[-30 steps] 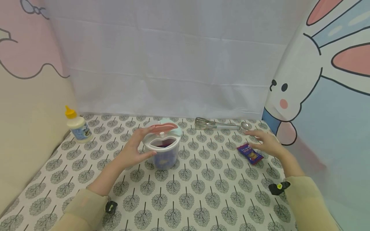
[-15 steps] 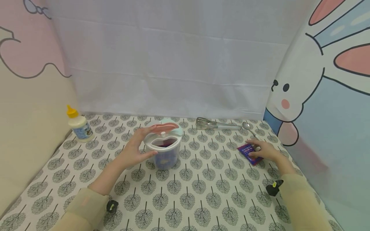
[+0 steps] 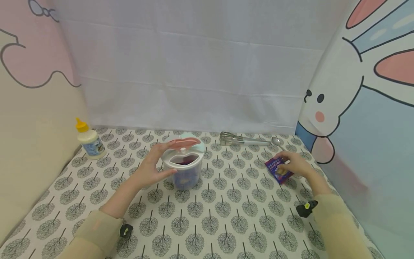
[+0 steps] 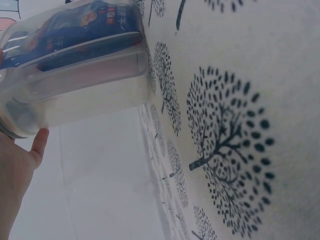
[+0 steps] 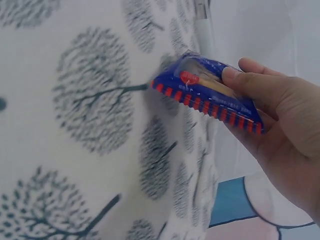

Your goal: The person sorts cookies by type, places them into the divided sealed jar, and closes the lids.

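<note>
Near the middle of the table, a clear plastic canister (image 3: 185, 178) stands upright with its pink flap (image 3: 185, 143) raised off the opening in the white lid. My left hand (image 3: 147, 169) holds it from the left, fingers at the flap and thumb at the front near the rim. Through its wall, the left wrist view shows a blue snack packet (image 4: 90, 30) inside. To the right, my right hand (image 3: 295, 164) pinches another small blue and red snack packet (image 5: 200, 85) between thumb and fingers. That packet is tilted, close over the tablecloth.
A whisk (image 3: 229, 139) with a pale handle lies at the back, and a spoon (image 3: 276, 140) lies just behind my right hand. A glue bottle (image 3: 92, 144) with a yellow nozzle stands at the far left. Printed cloth walls (image 3: 207, 90) enclose the table.
My right hand has come down onto the snack packet, closed thumb and fingers on it and begun tilting it. My left hand stays at the canister.
</note>
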A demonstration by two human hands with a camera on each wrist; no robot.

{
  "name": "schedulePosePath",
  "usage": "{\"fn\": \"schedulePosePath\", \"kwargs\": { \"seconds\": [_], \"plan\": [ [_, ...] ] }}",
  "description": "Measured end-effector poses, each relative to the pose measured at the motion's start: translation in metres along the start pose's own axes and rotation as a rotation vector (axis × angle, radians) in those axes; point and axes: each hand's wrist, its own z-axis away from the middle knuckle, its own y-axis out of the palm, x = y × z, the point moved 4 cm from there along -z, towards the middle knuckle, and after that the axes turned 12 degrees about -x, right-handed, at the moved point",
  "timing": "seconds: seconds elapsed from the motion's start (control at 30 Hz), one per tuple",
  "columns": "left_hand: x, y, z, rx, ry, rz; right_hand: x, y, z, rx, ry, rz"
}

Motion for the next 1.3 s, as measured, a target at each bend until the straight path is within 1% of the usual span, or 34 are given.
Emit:
{"fn": "schedulePosePath", "kwargs": {
  "seconds": [0.07,0.1,0.2,0.3,0.4,0.57,0.67,0.8,0.9,1.1,1.2,1.3],
  "plan": [
    [0.0,0.0,0.0,0.0,0.0,0.002,0.01,-0.006,-0.002,-0.03,-0.05,0.03],
    [-0.001,0.0,0.0,0.0,0.0,0.003,0.014,-0.009,-0.003,-0.044,-0.063,0.035],
    [-0.001,-0.001,0.0,-0.004,0.006,0.007,0.03,-0.016,-0.006,-0.064,-0.102,0.03],
    [-0.001,-0.001,-0.001,-0.009,0.011,0.01,0.046,-0.024,-0.01,-0.099,-0.139,0.028],
    [-0.001,0.0,0.0,-0.01,0.015,0.01,0.065,-0.032,-0.013,-0.139,-0.193,0.025],
    [0.001,0.001,0.0,-0.009,0.022,0.012,0.1,-0.043,-0.017,-0.19,-0.284,-0.023],
    [0.0,0.001,0.0,-0.007,0.022,0.011,0.121,-0.049,-0.017,-0.211,-0.323,-0.064],
    [-0.001,0.001,0.0,-0.005,0.011,0.011,0.149,-0.057,-0.015,-0.228,-0.376,-0.167],
    [-0.001,0.001,0.001,-0.006,0.005,0.016,0.17,-0.062,-0.014,-0.247,-0.462,-0.216],
    [0.0,0.0,0.001,-0.015,0.015,0.022,0.207,-0.066,-0.016,-0.336,-0.631,-0.201],
    [0.001,0.0,0.001,-0.017,0.02,0.016,0.221,-0.063,-0.02,-0.344,-0.694,-0.221],
    [0.001,0.001,0.001,-0.014,0.019,0.016,0.232,-0.057,-0.023,-0.334,-0.733,-0.264]
  ]
}}
